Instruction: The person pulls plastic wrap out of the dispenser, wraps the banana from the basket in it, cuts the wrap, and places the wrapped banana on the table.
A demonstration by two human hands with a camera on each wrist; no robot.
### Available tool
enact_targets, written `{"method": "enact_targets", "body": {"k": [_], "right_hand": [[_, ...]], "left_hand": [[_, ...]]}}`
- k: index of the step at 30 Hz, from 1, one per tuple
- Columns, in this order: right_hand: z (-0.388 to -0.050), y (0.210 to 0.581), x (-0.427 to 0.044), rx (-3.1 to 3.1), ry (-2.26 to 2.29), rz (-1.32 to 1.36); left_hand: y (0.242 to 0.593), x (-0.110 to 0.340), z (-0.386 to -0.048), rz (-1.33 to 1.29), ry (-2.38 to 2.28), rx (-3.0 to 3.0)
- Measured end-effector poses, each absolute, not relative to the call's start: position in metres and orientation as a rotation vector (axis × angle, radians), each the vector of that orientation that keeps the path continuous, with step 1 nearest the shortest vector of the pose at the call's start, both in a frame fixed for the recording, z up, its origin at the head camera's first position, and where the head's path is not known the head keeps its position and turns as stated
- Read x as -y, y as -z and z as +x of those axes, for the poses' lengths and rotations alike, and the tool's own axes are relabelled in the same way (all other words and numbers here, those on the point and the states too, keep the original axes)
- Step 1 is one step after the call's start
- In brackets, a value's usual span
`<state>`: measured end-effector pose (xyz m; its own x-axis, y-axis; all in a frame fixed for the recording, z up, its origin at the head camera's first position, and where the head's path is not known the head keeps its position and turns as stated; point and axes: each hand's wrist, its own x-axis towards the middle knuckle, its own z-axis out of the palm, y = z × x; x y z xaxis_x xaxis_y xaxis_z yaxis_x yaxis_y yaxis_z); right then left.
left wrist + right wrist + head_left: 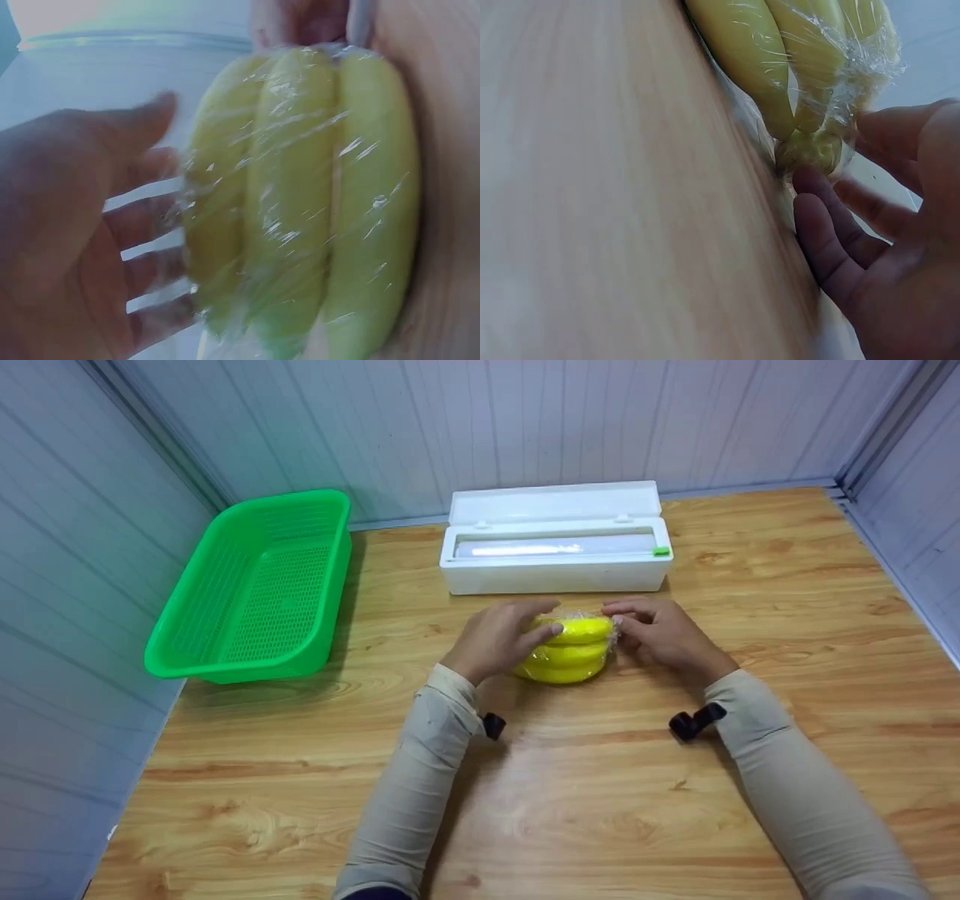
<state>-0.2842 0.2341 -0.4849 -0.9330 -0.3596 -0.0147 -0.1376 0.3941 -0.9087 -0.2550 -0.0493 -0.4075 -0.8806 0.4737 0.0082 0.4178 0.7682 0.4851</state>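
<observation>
A bunch of yellow bananas (574, 652) wrapped in clear plastic film lies on the wooden table. Creases and shine of the film (285, 225) show over three bananas in the left wrist view. My left hand (501, 639) is at the bunch's left end, its fingers fairly straight along the far side and its thumb apart from the film. At the right end, my right hand (664, 634) has loosely bent fingers around the stem end (810, 154), with fingertips touching or very near the bunched film. No firm pinch shows there.
Behind the bananas stands a white box (555, 577) with its lid up, holding a roll of film (555, 546) and a green slider (661, 551). A green plastic basket (322, 637) stands at the left. Pale panel walls (525, 427) border the table.
</observation>
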Motion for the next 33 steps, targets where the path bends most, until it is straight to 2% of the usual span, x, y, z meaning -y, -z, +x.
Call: {"method": "enact_targets", "body": {"k": [5,15,33], "right_hand": [[-0.282,0.481,-0.234,-2.404,1.709,-0.333],[-0.282,0.482,-0.234,-2.318,1.948,-0.307],[-0.281,0.477,-0.231,-2.279,2.012,-0.330]], "left_hand": [[0.399,0.074,-0.261,0.648,-0.870,-2.848],[0.398,0.107,-0.268,0.528,-0.679,-2.643],[0.414,0.088,-0.271,0.302,-0.779,-2.762]]}}
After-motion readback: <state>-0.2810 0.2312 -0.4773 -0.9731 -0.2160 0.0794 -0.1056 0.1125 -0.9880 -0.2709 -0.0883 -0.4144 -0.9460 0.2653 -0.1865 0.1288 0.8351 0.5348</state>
